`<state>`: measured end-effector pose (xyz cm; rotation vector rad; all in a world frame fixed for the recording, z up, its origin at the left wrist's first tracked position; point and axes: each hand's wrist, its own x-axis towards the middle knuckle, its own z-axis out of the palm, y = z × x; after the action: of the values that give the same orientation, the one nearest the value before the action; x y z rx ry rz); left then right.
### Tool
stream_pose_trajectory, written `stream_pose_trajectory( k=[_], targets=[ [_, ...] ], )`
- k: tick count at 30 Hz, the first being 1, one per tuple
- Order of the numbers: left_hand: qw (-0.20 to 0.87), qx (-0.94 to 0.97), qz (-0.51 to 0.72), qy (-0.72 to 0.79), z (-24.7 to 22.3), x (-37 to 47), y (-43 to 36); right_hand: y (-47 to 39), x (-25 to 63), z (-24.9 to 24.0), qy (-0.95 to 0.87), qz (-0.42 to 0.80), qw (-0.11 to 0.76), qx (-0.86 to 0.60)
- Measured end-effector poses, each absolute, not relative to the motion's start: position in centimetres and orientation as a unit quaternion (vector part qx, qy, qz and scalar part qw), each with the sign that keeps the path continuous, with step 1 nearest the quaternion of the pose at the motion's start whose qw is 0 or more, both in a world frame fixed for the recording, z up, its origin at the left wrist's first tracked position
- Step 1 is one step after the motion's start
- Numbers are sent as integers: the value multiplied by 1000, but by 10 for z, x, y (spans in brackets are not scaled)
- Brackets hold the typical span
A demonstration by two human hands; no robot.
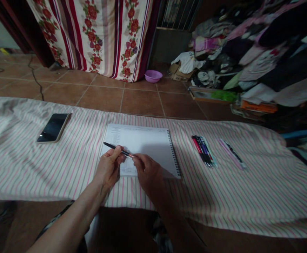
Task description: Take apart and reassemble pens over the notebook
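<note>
A dark pen (110,145) with a silver band is held level between my two hands, above an open spiral notebook (153,140). My left hand (111,163) is closed on the middle of the pen, thumb on top, and its dark end sticks out to the left. With thumb and fingers, my right hand (148,172) pinches the pen's other, reddish end. The notebook's wire binding runs down its right side. Faint writing shows along the page's left edge; most of the page is white and partly in shadow.
On the striped cloth (85,161) lie a phone (53,128) at left, a bunch of several pens (204,151) right of the notebook, and a smaller group of pens (232,153) farther right. Beyond are a tiled floor, a purple basin (153,76), a flowered curtain (103,38) and piled clothes (248,52).
</note>
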<state>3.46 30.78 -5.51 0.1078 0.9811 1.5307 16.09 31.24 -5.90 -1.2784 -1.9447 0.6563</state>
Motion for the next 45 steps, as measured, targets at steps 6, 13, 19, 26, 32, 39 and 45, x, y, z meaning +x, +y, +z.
stream_pose_trajectory(
  k=[6, 13, 19, 26, 32, 39, 45],
  targets=[
    [624, 104, 643, 433, -56, 38, 302, 314, 159, -62, -656, 377, 316, -573],
    [603, 52, 658, 448, -55, 41, 305, 317, 160, -63, -597, 456, 331, -571],
    [584, -17, 668, 461, -45, 40, 310, 318, 168, -66, -781, 221, 394, -432],
    [578, -6, 675, 459, -51, 39, 309, 316, 161, -64, -789, 185, 339, -477],
    [613, 75, 651, 442, -57, 35, 306, 314, 160, -59, -740, 270, 296, -541],
    [631, 132, 624, 442, -57, 33, 304, 311, 163, -57, -704, 361, 275, -547],
    [619, 125, 625, 458, -57, 32, 305, 314, 159, -62, -635, 459, 284, -552]
  ],
)
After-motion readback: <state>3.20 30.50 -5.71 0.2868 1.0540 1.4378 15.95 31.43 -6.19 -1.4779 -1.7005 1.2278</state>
